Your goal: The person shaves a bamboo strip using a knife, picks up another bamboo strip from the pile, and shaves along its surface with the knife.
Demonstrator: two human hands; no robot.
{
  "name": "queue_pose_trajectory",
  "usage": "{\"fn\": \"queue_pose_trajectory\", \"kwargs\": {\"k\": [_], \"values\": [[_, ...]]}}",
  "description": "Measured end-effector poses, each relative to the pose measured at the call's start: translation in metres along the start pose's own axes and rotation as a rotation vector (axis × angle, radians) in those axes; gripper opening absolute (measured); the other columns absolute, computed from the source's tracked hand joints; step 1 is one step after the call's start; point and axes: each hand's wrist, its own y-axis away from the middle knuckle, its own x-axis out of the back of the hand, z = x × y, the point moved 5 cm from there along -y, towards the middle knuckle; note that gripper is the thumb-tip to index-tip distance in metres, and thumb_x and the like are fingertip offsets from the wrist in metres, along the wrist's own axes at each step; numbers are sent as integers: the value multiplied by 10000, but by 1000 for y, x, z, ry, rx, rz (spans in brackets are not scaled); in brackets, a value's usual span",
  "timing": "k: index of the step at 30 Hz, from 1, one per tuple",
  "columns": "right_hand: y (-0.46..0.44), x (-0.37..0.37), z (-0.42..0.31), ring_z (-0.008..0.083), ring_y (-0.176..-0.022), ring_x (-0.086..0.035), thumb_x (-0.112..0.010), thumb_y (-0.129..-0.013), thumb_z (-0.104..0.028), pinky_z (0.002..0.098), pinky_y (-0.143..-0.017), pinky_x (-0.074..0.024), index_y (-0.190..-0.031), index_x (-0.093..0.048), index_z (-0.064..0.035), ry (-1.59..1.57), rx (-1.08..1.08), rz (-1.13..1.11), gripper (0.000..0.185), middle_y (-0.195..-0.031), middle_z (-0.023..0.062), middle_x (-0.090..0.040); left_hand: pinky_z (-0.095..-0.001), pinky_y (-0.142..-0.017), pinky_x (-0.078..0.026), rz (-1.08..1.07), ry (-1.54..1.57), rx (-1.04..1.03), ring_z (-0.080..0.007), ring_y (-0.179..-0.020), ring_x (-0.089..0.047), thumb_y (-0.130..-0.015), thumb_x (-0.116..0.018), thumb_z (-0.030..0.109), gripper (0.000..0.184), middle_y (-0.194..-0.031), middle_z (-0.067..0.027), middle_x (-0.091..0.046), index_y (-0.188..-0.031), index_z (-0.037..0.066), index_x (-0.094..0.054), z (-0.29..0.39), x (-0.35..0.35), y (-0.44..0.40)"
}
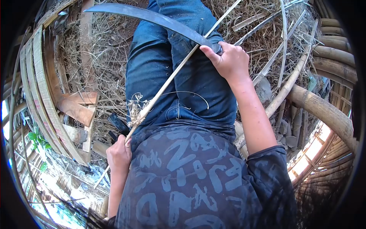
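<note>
My right hand (pixel 231 62) is closed round the handle of a long curved machete (pixel 152 18). Its dark blade reaches up and to the left above my legs, and its lower end crosses the bamboo strip near my fingers. My left hand (pixel 119 155) grips that thin, pale bamboo strip (pixel 164 86) near its lower part. The strip runs slantwise over my lap, with its far end past the top of the view. A bunch of curled shavings (pixel 136 112) clings to it just above my left hand. Most of the machete's handle is hidden in my fist.
Curved wooden slats (pixel 47 95) and short board pieces (pixel 76 108) lie on the left. Straw and shavings (pixel 108 57) litter the ground. On the right are a thick bamboo pole (pixel 322 107), loose split strips (pixel 284 42), stones (pixel 263 91) and stacked bamboo (pixel 335 53).
</note>
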Motion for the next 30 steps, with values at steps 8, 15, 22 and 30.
{"fn": "queue_pose_trajectory", "kwargs": {"k": [8,15,22,30], "values": [[1,-2,-3,363,-637,-683,-482,-732,-852,449,-560,-543,-737,-697,-12,8,9,-10,868,-623,192,-648,-474,-497,-405,-58,-16,43,-413,-561,-542,-974,-541,273,304,-595,-184,-510,-782,51,-460,7,27,8],[-18,-10,36,424,-836,-678,-437,-804,-815,482,-757,-537,-791,-700,6,-160,-298,-111,861,-805,254,-680,-451,-493,-395,-75,-6,155,-394,-539,-534,-967,-540,230,285,-589,-181,-508,-761,45,-471,-17,52,46],[-18,-11,34,440,-854,-664,-468,-805,-789,480,-744,-523,-825,-708,20,-259,-288,-85,844,-836,267,-677,-435,-484,-384,-52,-28,100,-355,-493,-513,-942,-571,205,267,-556,-165,-465,-744,43,-494,-31,56,55],[-16,-14,31,430,-892,-662,-442,-790,-818,494,-789,-522,-840,-716,-9,-240,-293,-112,856,-869,249,-687,-448,-474,-361,-30,-178,70,-364,-482,-488,-972,-533,340,385,-535,-155,-450,-727,45,-489,-51,102,54]]}}
